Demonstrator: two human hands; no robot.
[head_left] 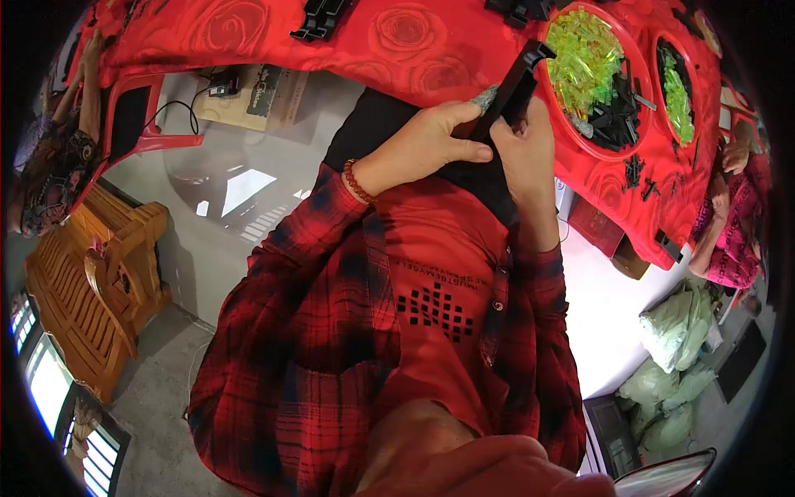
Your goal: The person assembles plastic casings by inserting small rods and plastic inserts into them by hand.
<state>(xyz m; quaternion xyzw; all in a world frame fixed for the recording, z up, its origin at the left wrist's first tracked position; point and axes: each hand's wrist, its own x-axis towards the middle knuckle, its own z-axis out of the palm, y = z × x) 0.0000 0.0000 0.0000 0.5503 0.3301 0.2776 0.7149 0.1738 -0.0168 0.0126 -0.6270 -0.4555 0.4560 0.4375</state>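
Rose-printed cloth [406,31], heaped basin [611,155] near left fingers [470,151] and right fingers [502,134], snug around black bar [515,80].

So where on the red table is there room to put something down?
On the flowery red cloth, between the black pieces up on the left and the long black part being held. More bare cloth shows just left of those pieces. The right's crowded: big bowl, small bowl, loose black bits.

A plaid shirt [298,356] tops a red T-shirt [435,286], with 1 beaded bracelet [354,187].
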